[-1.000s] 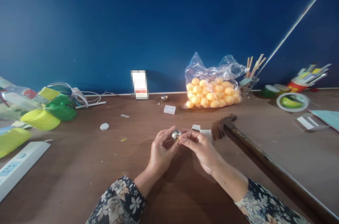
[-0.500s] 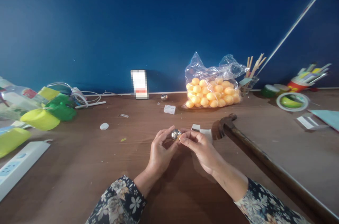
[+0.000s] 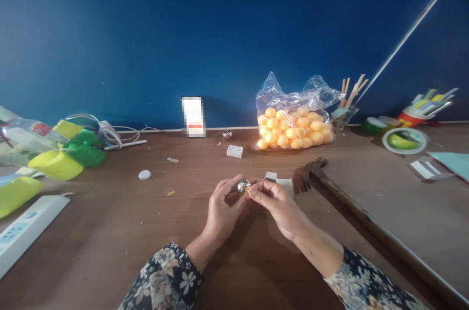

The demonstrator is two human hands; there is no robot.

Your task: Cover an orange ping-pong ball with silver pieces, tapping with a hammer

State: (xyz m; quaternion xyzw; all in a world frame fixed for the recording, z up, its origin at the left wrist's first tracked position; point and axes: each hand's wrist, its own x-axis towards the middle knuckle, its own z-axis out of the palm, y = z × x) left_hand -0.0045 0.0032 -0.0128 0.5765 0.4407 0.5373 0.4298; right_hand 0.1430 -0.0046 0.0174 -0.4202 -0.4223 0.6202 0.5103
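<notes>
A small shiny silver ball (image 3: 243, 186) is pinched between both hands above the brown table (image 3: 110, 232). My left hand (image 3: 222, 212) grips it from the left with thumb and fingers curled. From the right, my right hand (image 3: 278, 205) closes its fingertips on the same ball. Both sleeves are dark with a flower print. Just beyond the right hand lie small white paper pieces (image 3: 280, 180).
A clear bag of orange balls (image 3: 293, 129) stands by the blue wall. A hammer (image 3: 351, 207) lies to the right. A second silver ball (image 3: 227, 134), a small white box (image 3: 235, 151), a white cap (image 3: 144, 174), green and yellow pieces (image 3: 58, 158) and a power strip (image 3: 25, 232) are around.
</notes>
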